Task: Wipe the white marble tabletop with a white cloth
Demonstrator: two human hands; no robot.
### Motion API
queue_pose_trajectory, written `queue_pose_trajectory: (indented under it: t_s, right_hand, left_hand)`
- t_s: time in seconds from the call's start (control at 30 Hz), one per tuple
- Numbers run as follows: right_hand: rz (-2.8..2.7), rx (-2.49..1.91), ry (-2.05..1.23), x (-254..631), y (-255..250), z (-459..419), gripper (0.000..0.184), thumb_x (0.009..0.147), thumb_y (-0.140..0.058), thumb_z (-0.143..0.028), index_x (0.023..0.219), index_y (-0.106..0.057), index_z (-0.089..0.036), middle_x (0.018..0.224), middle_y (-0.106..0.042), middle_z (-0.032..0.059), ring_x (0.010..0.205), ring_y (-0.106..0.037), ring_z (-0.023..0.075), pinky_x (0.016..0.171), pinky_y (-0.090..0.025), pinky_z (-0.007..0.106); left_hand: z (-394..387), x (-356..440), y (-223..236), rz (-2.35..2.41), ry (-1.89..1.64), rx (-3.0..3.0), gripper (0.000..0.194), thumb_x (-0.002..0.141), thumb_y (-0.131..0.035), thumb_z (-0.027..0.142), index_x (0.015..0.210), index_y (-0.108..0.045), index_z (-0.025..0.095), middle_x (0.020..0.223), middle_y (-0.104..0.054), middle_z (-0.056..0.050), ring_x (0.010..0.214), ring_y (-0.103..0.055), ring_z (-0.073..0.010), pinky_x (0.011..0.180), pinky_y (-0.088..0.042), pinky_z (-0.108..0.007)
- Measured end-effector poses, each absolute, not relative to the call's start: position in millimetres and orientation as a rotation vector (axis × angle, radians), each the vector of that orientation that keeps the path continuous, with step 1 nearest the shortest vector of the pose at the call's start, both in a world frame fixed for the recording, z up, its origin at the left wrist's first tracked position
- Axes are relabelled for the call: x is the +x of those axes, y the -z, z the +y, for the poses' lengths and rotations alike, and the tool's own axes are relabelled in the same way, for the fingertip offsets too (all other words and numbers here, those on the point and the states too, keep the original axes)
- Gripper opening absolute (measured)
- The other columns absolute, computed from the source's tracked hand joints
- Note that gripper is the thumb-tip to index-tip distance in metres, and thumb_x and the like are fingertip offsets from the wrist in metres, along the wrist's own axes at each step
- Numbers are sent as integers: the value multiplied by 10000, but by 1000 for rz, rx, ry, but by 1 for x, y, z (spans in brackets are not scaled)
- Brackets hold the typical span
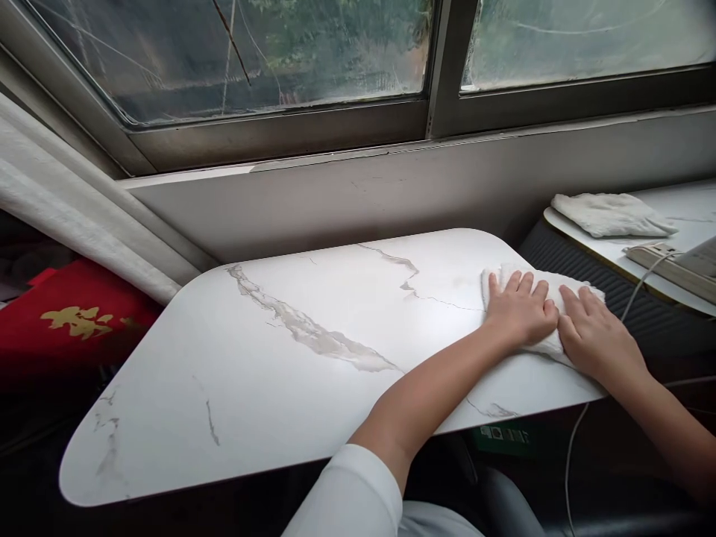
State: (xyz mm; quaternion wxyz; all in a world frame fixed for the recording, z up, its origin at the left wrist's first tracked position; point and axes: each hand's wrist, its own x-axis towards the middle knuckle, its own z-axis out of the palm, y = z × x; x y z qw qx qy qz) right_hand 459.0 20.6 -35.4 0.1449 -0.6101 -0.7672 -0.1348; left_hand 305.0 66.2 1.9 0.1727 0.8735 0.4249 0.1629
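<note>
A folded white cloth [564, 282] lies at the right end of a white marble-patterned tabletop [206, 328]. My left hand [520, 309] rests palm down on the cloth, its fingers stretched out and spread. Beside it, my right hand [601, 335] presses flat on the cloth's right side, fingers extended away from me. The thumbs of both hands are close together. Part of the cloth is hidden beneath the hands.
A second folded white cloth [612, 214] sits on another white surface at right, near a power strip [660, 257] with a cable. A window [268, 67] runs along the back. A curtain [83, 194] and a red bag-like item [67, 321] are at left.
</note>
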Motion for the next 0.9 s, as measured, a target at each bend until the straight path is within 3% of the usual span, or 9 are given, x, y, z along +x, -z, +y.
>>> queue_pose_trajectory:
  t_s: [0.23,0.37,0.53,0.77,0.9]
  right_hand:
    - [-1935,-1907,396,415,31,4,621,926,-157,-348,1500,-220,-120,1540,-246,181,1357,-297,445,971,-357,625]
    - [-1917,-1942,377,373,25,-7,605,920,-191,-329,1460,-305,-80,1516,-283,208,1363,-294,429,1006,-340,596]
    - [-2059,-2008,326,288,12,-15,577,940,-219,-286,1388,-395,33,1435,-364,309,1358,-315,403,1057,-316,525]
    - [-2436,-1715,12,151,4,-26,607,949,-238,-347,1469,-293,-40,1535,-254,207,1413,-199,367,1109,-245,538]
    - [-2600,-1364,-170,64,0,-38,614,965,-201,-366,1484,-259,-44,1543,-215,215,1417,-160,380,1110,-209,573]
  left_hand:
    - [59,282,-5,1156,-412,2473,554,947,-127,341,1448,-314,198,1564,-251,-19,1446,-143,-174,1170,-20,-502]
    - [51,247,-5,1152,-401,2479,551,958,-126,334,1452,-309,171,1566,-242,-52,1446,-148,-197,1163,-30,-532]
    - [33,166,-5,1317,-381,2476,539,968,-141,339,1456,-301,178,1566,-242,-52,1447,-145,-196,1166,-55,-525]
    - [-27,18,-7,1764,-380,2310,519,983,-166,364,1465,-297,221,1565,-246,-27,1447,-154,-193,1176,-80,-497]
    - [-71,-66,-5,2111,-399,2138,503,987,-181,344,1452,-333,231,1545,-298,-23,1439,-191,-201,1169,-141,-492]
